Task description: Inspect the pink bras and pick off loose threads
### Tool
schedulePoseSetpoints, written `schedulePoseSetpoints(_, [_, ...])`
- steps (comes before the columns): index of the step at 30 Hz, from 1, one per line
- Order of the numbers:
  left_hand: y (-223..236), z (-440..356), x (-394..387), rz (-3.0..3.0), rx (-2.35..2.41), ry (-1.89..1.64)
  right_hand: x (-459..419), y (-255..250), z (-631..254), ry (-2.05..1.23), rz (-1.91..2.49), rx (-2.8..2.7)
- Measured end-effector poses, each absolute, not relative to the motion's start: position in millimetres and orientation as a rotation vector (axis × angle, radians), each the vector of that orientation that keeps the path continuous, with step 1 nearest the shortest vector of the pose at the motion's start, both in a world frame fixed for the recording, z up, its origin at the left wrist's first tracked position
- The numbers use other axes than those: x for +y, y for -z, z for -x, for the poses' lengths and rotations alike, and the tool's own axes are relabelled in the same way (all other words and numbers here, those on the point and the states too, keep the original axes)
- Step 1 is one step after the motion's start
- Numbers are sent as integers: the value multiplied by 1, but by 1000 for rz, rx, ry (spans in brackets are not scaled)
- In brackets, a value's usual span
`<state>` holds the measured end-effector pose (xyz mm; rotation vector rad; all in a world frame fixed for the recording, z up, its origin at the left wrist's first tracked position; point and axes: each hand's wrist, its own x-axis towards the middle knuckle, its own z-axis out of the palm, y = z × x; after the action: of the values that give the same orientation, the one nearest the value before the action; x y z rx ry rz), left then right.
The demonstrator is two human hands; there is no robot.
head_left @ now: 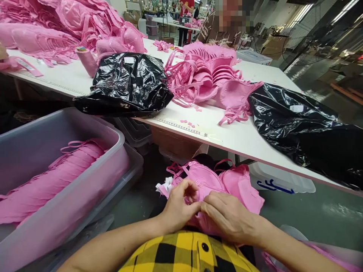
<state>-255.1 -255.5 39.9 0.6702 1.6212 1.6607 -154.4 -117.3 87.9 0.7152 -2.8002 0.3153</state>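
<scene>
Pink bra, under left grip, right grip

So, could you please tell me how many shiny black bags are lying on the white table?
2: the left bag, beside the pile of pink bras, and the right bag, on the pile's other side. Others may be hidden.

Yellow-and-black checked garment, dark round buttons, bare forearms, bare hands
</scene>
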Motion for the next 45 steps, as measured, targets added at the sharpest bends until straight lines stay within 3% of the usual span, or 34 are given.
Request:
schedulePoseSetpoints(7, [-39,260,-248,-210,1186,-1194,-129,-88,160,-363,-854,-2740])
schedulePoseSetpoints(13, [-46,263,-242,-124,1088,-1265,-125,-97,166,-481,-853,-2767])
schedulePoseSetpoints(20, [-50,278,-248,-203,1011,-1385,-86,-96,140,-839,140,-2940])
schedulePoseSetpoints(28, [-57,291,-256,-356,945,-1317,-90,-96,157,-1270,449,-3022])
schedulePoseSetpoints(36, [-54,271,-249,-631,1264,-1435,-96,-89,162,-1931,488,-2507])
schedulePoseSetpoints(45, [-56,275,-236,-712,1509,-1332,-98,-87,171,-1942,424,-2316])
